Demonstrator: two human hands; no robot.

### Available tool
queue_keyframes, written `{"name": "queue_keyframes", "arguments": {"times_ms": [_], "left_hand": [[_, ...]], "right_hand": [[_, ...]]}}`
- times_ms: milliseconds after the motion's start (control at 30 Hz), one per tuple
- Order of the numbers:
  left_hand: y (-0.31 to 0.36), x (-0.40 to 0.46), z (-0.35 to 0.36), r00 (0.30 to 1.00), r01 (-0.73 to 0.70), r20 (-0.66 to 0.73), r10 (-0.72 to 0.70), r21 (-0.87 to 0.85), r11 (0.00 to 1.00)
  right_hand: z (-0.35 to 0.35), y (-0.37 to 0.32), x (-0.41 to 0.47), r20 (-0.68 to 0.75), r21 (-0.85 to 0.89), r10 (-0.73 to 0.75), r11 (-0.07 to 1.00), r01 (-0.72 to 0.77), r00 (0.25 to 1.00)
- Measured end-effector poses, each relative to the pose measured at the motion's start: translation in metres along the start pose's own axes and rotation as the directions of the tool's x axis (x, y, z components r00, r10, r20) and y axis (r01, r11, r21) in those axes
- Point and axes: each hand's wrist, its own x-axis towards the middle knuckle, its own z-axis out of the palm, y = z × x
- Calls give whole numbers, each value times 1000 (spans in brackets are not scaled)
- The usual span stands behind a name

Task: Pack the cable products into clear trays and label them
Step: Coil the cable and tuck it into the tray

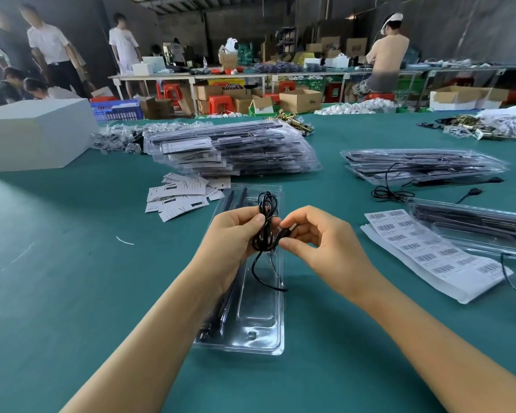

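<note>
A coiled black cable (265,225) hangs above a clear tray (259,317) lying lengthwise on the green table in front of me. My left hand (236,236) grips the coil's loops. My right hand (313,236) pinches the cable's plug end between thumb and fingers, right beside the coil. A loose stretch of cable droops onto the tray. Two black rods (218,311) lie in the tray's left channel, partly hidden under my left forearm.
A tall pile of packed clear trays (233,150) stands behind, with paper cards (179,195) scattered before it. Barcode label sheets (429,251) and more trays (423,165) with loose cables lie at right. A white box (33,132) sits far left. People work at the back.
</note>
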Motion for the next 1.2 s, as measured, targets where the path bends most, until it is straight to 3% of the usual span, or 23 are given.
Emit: {"name": "queue_keyframes", "arguments": {"times_ms": [133,233,467,600,700,800,867,1067,1200], "left_hand": [[0,-3,1,997,-17,-76,26,117,993],[1,-4,2,999,4,-42,2,131,991],[2,-7,7,999,-17,49,10,158,987],[4,-5,7,1000,25,-13,-24,23,999],[9,-3,5,996,68,-67,-67,15,998],[12,-4,-1,991,132,-35,-127,249,959],[10,-4,-2,989,141,2,-148,307,941],[3,-6,5,992,123,14,-126,125,985],[-4,-6,11,994,112,-13,-111,67,991]], "right_hand": [[0,3,1,-9,-85,-105,991,104,994],[-4,7,3,6,-238,-170,957,166,985],[-12,6,5,243,-614,-297,690,383,924],[-13,4,6,250,-687,-292,619,381,923],[-17,6,6,160,-696,-246,658,285,956],[-18,11,6,8,-669,-195,728,150,981],[-15,13,5,-97,-638,-147,768,52,984],[4,12,-1,-253,-326,87,930,-170,964],[14,6,-5,-238,136,331,942,-306,913]]}}
